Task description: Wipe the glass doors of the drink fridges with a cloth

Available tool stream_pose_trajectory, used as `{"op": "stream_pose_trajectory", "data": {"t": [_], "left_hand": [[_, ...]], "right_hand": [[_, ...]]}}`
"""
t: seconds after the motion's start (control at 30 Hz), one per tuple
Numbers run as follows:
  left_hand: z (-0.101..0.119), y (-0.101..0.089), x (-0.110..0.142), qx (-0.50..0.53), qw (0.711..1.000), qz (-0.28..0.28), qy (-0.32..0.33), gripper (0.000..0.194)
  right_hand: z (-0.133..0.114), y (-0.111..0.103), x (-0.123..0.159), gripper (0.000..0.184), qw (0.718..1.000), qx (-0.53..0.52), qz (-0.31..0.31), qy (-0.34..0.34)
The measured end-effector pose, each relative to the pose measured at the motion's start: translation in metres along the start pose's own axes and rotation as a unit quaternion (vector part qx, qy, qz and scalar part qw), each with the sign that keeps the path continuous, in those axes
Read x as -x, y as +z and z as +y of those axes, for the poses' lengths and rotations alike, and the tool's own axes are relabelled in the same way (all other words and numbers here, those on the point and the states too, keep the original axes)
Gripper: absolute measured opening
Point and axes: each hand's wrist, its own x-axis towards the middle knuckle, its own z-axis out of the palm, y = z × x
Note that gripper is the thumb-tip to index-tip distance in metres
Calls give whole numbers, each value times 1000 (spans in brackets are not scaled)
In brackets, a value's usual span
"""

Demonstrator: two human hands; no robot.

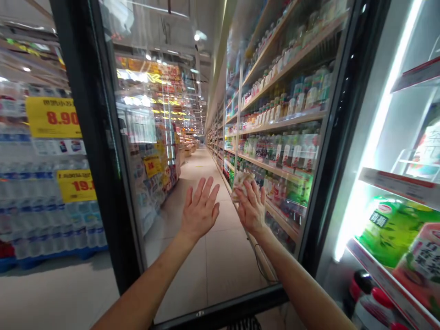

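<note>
A tall glass door (206,284) with a black frame (99,151) stands in front of me. My left hand (200,208) is raised at the pane, palm forward, its fingers stretched out and holding nothing. To the right of it, my right hand (252,208) presses a crumpled whitish cloth (243,181) to the glass. Part of the cloth shows above and left of the fingers; the rest is hidden behind the hand.
At right is a lit cooler with green pouches (381,229), a pink pouch (421,266) and red-capped bottles (374,307). Stacked water bottles (51,224) with yellow price signs (53,117) stand at left. Shelves of drinks (285,105) and an aisle show in the pane.
</note>
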Motion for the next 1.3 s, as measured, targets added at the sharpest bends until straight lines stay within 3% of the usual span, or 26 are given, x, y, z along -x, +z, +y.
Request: {"op": "stream_pose_trajectory", "data": {"t": [0.03, 0.17, 0.2, 0.27, 0.37, 0.43, 0.47, 0.57, 0.63, 0.7, 0.8, 0.87, 0.93, 1.0, 1.07, 1.1, 1.17, 1.23, 1.3], "left_hand": [[0, 0, 0, 0, 1000, 1, 0, 62], [1, 0, 0, 0, 1000, 3, -1, 62], [1, 0, 0, 1, 1000, 2, -2, 62], [1, 0, 0, 3, 1000, -1, -1, 61], [0, -1, 0, 1, 1000, -2, -2, 58], [0, -1, 1, -1, 1000, -2, -2, 56], [0, -1, 1, -1, 1000, -1, -3, 55], [-1, -2, 1, -4, 1000, -1, -1, 55], [-1, -2, 1, -7, 1000, 0, -2, 54], [0, -2, 1, -8, 1000, 3, -3, 54], [0, -1, 1, -6, 1000, 6, -4, 55], [0, -1, 1, -5, 1000, 7, -3, 56], [0, -2, 1, -4, 1000, 8, -2, 57], [0, -2, 1, -3, 1000, 8, 0, 56], [0, -2, 1, -2, 1000, 9, 1, 56], [-1, -2, 1, -1, 1000, 10, 1, 57], [-1, -2, 0, 0, 1000, 12, 2, 58], [-1, -1, 0, 2, 1000, 14, 3, 59], [-1, -2, 0, 1, 1000, 15, 5, 59]], "right_hand": [[5, -1, -1, 48, 1000, 5, 8, 11], [28, 0, -16, 48, 974, 26, 124, 190], [26, 1, -19, 48, 969, 23, 134, 207], [12, 3, -18, 49, 980, 10, 107, 168], [-12, 3, -5, 50, 1000, -10, 13, 8], [-9, 0, 0, 49, 999, 0, -11, -37], [-1, -1, -1, 47, 1000, 13, 0, -16], [29, -4, -11, 46, 981, 58, 91, 159], [35, -4, -16, 47, 966, 63, 118, 219], [23, -1, -13, 47, 979, 47, 93, 173], [3, 0, -1, 46, 1000, 13, 19, 13], [6, -2, 1, 46, 1000, 15, 5, -10], [24, -5, -4, 46, 995, 38, 50, 81], [40, -6, -12, 47, 972, 59, 111, 198], [40, -4, -14, 48, 962, 60, 131, 233], [33, -3, -12, 49, 970, 54, 118, 207], [12, 1, -3, 50, 993, 31, 65, 91], [-4, 3, 5, 49, 1000, 12, 19, -12], [-3, 3, 5, 47, 1000, 18, 14, -18]]}}
